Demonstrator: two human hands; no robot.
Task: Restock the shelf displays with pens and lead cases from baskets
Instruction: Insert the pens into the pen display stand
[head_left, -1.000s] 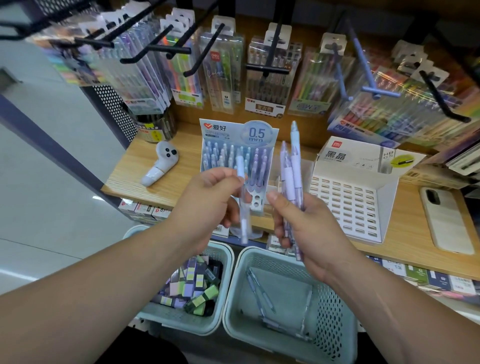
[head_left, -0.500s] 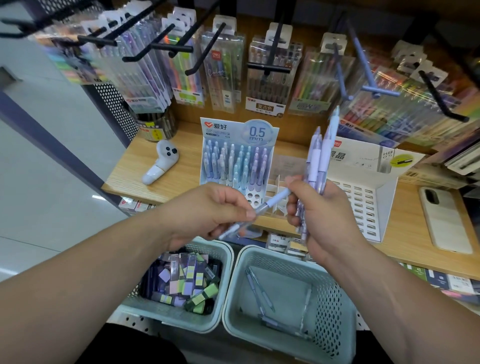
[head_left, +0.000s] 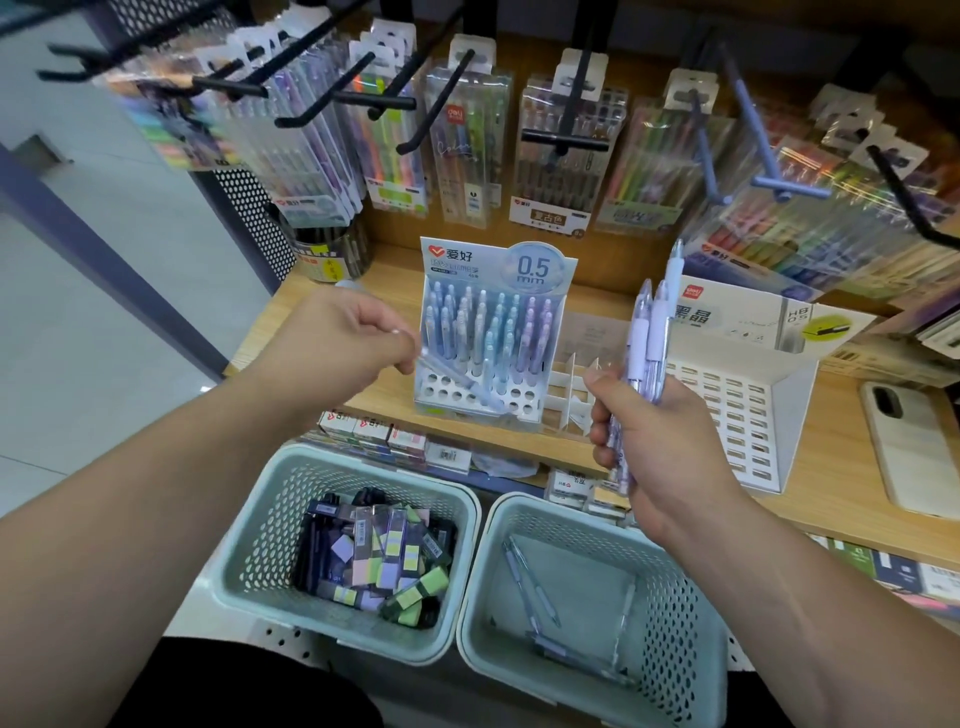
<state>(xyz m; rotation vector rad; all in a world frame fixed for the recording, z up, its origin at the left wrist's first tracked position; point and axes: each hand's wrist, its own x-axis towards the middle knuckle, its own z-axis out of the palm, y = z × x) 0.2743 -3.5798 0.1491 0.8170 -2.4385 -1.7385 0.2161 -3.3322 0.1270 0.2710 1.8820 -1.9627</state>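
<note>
Now the left hand (head_left: 337, 345) pinches a single pale lilac plastic pen (head_left: 462, 382) between its thumb and curled fingers. The pen is blurred and slants away to that hand's right, with its far end over the holed front rows of the blue-and-white cardboard pen stand (head_left: 470, 257). The right hand (head_left: 665, 447) is closed in a fist round a bunch of lilac-and-white pens (head_left: 649, 338), held upright just to the right of the stand. The stand sits on the wooden shelf (head_left: 831, 467), beyond and between the hands.

Below the left hand is a pale green perforated plastic basket (head_left: 249, 525) holding small flat lead cases (head_left: 374, 561). Below the right hand is a matching second basket (head_left: 480, 597) with a few loose pens (head_left: 530, 587) on its floor. Beyond the right hand stands a white slotted cardboard lead-case display (head_left: 737, 415).

I judge the pens to be light, stiff and smooth-barrelled, so likely a little slippery. One is best pinched high on the barrel, which leaves the lower end free to find a hole. The bunch needs a snug fist or the pens may fan out and slide. The cardboard stand looks light, so a sideways push could shift or tip it. A pen should go in straight down.
</note>
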